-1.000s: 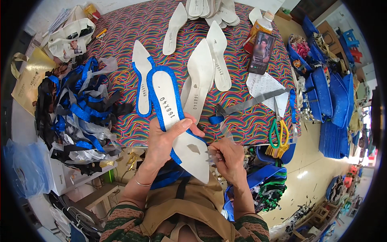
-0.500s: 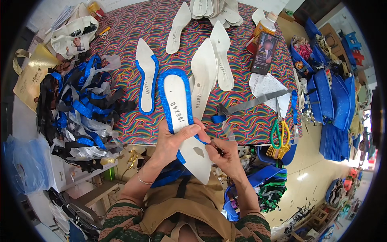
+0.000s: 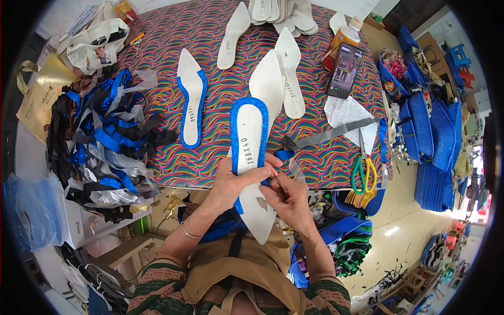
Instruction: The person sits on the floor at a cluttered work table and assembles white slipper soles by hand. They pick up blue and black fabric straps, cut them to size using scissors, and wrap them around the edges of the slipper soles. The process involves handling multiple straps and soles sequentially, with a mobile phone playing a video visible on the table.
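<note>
My left hand (image 3: pixel 231 184) grips a white pointed shoe insole (image 3: pixel 251 142) over the table's front edge, thumb across its face. Its round heel end points away and its tip toward me. Glittery blue edging (image 3: pixel 235 122) runs around the heel and along parts of both sides. Closed in a pinch, my right hand (image 3: pixel 289 197) is at the insole's right side, where a bit of the blue strip meets its fingertips. Most of that strip is hidden by the fingers. Beyond lie a blue-edged insole (image 3: pixel 192 102) and plain white insoles (image 3: pixel 262 79), (image 3: pixel 290 73).
A tangled heap of blue, black and clear strips (image 3: pixel 113 136) covers the table's left. At right are scissors (image 3: pixel 364 173), a grey strip (image 3: pixel 333 134), a phone (image 3: pixel 345 71) leaning on a bottle (image 3: pixel 346 34). More insoles (image 3: pixel 283 13) are piled at the back. Blue bins (image 3: pixel 436 126) stand beyond.
The held insole has swung more upright, its heel end moving right and a little nearer me. Both hands have shifted slightly right or closer together, still at its middle.
</note>
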Demonstrator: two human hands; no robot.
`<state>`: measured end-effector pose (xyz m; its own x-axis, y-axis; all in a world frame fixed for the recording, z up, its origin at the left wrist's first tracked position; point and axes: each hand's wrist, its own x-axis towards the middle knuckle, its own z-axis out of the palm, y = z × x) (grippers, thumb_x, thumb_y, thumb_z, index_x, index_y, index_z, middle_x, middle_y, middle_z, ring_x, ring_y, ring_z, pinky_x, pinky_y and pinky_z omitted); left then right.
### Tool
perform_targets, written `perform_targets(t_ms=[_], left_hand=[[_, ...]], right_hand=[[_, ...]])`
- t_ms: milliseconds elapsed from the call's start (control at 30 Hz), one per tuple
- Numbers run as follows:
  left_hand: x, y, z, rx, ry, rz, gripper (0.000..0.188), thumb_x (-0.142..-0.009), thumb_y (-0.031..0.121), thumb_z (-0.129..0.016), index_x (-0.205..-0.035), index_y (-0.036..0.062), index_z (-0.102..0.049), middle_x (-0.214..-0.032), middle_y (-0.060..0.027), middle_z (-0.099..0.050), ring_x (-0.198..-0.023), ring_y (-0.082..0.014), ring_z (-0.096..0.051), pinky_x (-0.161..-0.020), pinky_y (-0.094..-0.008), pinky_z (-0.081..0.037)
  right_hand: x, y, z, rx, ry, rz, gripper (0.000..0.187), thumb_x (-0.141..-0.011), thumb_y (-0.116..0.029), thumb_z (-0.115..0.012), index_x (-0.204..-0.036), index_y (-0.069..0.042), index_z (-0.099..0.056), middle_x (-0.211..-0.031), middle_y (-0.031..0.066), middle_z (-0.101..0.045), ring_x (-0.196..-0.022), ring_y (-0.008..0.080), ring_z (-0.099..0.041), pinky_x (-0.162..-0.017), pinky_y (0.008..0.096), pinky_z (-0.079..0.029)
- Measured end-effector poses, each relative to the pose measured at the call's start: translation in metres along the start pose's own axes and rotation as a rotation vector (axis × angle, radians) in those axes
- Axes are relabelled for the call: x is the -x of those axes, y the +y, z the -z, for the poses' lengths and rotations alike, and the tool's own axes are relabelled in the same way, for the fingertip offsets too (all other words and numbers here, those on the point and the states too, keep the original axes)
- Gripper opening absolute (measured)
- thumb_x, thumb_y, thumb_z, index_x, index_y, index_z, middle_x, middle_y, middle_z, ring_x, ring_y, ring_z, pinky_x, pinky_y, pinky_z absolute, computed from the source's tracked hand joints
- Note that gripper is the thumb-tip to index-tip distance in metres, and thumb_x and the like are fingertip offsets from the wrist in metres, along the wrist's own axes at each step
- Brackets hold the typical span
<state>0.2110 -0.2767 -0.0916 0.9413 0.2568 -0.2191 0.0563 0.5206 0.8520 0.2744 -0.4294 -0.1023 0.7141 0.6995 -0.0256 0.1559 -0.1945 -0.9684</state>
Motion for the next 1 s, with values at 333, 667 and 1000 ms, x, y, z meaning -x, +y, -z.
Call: perform_targets(t_ms=[333, 667, 1000], left_hand=[[0.0, -0.012, 0.013, -0.323, 0.018, -0.102, 0.018, -0.078, 0.004, -0.076, -0.092, -0.0036, -0.069, -0.081, -0.0076, -0.071, -0.074, -0.0117, -0.067, -0.065, -0.0266, -0.053], [-0.001, 0.0, 0.002, 0.002, -0.14, -0.101, 0.018, -0.083, -0.002, -0.066, -0.101, -0.005, -0.064, -0.074, -0.0109, -0.067, -0.066, -0.0207, -0.066, -0.063, -0.0309, -0.054], [0.007, -0.021, -0.006, -0.252, 0.15, -0.154, 0.012, -0.08, 0.006, -0.074, -0.085, -0.0044, -0.07, -0.073, -0.0078, -0.071, -0.066, -0.0082, -0.064, -0.058, -0.0231, -0.05]], right_hand=[[0.018, 0.024, 0.001, -0.215, 0.094, -0.112, 0.011, -0.083, -0.006, -0.072, -0.082, -0.001, -0.062, -0.062, -0.0058, -0.049, -0.056, 0.0014, -0.037, -0.048, 0.0218, -0.029], [0.032, 0.017, -0.007, -0.523, 0.125, -0.151, 0.009, -0.087, -0.005, -0.069, -0.087, 0.0, -0.063, -0.07, -0.004, -0.06, -0.064, 0.0003, -0.049, -0.056, 0.0183, -0.039], [0.043, 0.036, -0.018, -0.267, 0.257, -0.06, 0.005, -0.085, 0.0, -0.069, -0.087, 0.002, -0.064, -0.072, -0.0009, -0.062, -0.063, 0.0027, -0.052, -0.055, 0.0192, -0.041]])
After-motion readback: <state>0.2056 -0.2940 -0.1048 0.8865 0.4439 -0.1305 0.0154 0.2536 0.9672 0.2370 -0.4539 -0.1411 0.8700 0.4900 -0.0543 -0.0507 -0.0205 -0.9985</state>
